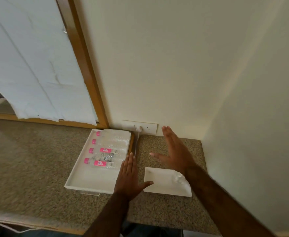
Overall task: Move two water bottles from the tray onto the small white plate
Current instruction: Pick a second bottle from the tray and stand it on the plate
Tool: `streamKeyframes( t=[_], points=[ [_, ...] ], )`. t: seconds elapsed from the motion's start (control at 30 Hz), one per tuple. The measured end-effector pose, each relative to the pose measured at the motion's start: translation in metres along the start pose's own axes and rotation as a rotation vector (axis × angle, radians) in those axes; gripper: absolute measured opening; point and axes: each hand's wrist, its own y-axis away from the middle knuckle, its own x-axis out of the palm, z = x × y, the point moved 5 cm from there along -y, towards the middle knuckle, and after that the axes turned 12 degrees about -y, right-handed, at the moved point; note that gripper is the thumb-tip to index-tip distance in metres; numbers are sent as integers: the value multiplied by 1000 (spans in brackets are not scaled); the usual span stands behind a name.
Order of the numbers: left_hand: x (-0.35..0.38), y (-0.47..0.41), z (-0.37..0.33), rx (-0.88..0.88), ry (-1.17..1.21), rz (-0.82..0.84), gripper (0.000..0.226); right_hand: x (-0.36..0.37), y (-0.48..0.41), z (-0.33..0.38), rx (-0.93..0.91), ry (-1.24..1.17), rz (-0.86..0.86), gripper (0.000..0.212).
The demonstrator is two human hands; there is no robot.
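Observation:
Several clear water bottles with pink caps lie side by side in a white tray [82, 183] on the speckled counter; the nearest bottle [102, 163] has a pink label. To the tray's right sits the small white plate [159, 180], and something clear lies on its right part under my right forearm; I cannot tell what it is. My left hand [129, 178] hovers flat and open between the tray and the plate. My right hand [173, 151] is open with fingers spread above the counter behind the plate. Neither hand holds anything.
A wall socket with a white plug [139, 128] and cable sits behind the tray. Walls close off the back and right of the counter. A wood-framed mirror [87, 69] covered with white paper stands at the back left. The counter edge [38, 226] runs along the front.

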Motion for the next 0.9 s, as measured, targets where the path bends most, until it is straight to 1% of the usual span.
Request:
streamKeyframes(
  t=[0.1, 0.17, 0.23, 0.47, 0.57, 0.73, 0.9],
  points=[
    [-37, -22, 14, 72, -58, -83, 125, 5, -23, 22, -62, 32, 14, 108],
    [-59, -33, 27, 79, -109, -152, 119, 9, -38, 34, -90, 29, 19, 107],
    [-76, -41, 44, 35, -143, -183, 121, 15, -52, 44, -105, 28, 33, 106],
    [-116, -34, 117, -137, -113, -279, 128, 59, -91, 78, -162, 20, 98, 104],
    [-119, -20, 146, -215, -90, -300, 128, 91, -102, 84, -162, 47, 134, 107],
    [-100, 15, 201, -372, -31, -281, 132, 154, -108, 96, -168, 73, 240, 115],
    [-63, 53, 236, -504, 32, -234, 137, 214, -102, 91, -132, 78, 348, 109]
  ],
)
